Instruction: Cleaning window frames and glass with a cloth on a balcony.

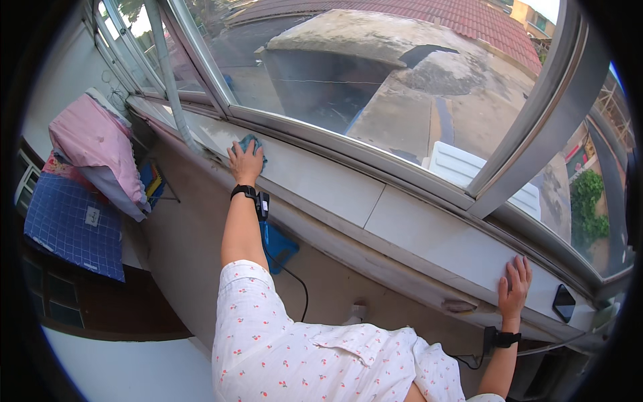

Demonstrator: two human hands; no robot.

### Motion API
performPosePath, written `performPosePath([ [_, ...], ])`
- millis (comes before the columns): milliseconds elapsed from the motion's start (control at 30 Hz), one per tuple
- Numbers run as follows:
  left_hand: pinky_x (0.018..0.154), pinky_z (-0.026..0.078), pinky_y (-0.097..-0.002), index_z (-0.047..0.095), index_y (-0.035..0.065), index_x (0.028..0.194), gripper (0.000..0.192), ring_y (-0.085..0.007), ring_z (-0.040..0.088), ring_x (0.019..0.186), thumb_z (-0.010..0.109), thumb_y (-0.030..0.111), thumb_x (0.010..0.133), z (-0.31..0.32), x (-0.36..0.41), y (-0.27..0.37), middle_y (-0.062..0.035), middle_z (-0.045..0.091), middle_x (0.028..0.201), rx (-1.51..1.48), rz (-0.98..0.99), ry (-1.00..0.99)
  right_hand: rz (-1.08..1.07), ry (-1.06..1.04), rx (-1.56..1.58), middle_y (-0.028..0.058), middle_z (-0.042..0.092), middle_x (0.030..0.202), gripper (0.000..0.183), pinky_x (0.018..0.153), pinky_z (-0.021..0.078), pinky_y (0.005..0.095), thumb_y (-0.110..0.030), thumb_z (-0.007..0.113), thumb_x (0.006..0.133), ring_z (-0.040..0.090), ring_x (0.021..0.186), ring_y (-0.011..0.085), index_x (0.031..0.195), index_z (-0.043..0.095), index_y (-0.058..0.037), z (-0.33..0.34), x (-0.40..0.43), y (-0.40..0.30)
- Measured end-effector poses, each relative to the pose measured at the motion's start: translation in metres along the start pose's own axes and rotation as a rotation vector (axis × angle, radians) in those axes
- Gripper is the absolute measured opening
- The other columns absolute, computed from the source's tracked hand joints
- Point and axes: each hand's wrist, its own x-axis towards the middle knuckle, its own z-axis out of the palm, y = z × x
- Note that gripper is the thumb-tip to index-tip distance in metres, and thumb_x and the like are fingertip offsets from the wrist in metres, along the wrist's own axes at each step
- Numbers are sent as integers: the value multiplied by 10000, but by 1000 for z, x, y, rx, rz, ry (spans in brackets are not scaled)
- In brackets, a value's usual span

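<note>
My left hand point(246, 163) lies over a teal cloth point(257, 145) and presses it onto the white tiled windowsill point(326, 188). Part of the cloth is hidden under the palm. Far to the right, my right hand point(515, 286) rests on the same sill with its fingers apart and nothing in it. A dark smartphone point(563, 303) lies on the sill just right of that hand. Behind the sill runs the metal frame point(351, 163) of the sliding windows.
A pale pipe point(171, 80) rises past the sill left of my left hand. Pink fabric point(98, 135) and a blue checked cloth point(75, 221) hang at the left. Below the sill, a blue plastic object point(280, 246) stands on the floor. A black cable point(301, 284) hangs from my left wrist.
</note>
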Motion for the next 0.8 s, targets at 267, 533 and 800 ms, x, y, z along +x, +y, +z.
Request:
performPosePath([
  [267, 1082, 321, -468, 576, 100, 1280, 483, -465, 391, 1273, 529, 389, 895, -15, -46, 59, -219, 492, 1365, -233, 310, 19, 22, -40, -45, 144, 523, 1354, 393, 1110, 211, 542, -182, 542, 870, 390, 1330, 368, 1234, 572, -38, 2, -1, 0],
  [533, 1040, 383, -464, 605, 114, 1236, 422, -444, 427, 1247, 602, 289, 852, -77, -128, 131, -192, 527, 1330, -469, 563, 7, 59, -87, 12, 146, 522, 1360, 403, 1116, 192, 541, -199, 540, 883, 424, 1315, 339, 1250, 558, -34, 2, -2, 5],
  [800, 1066, 358, -459, 593, 125, 1258, 411, -433, 410, 1272, 557, 300, 888, -18, -48, 33, -182, 517, 1345, -273, 340, 78, 96, -70, 88, 205, 517, 1343, 345, 1086, 299, 471, -100, 583, 857, 447, 1279, 370, 1179, 569, 22, 9, -1, 8],
])
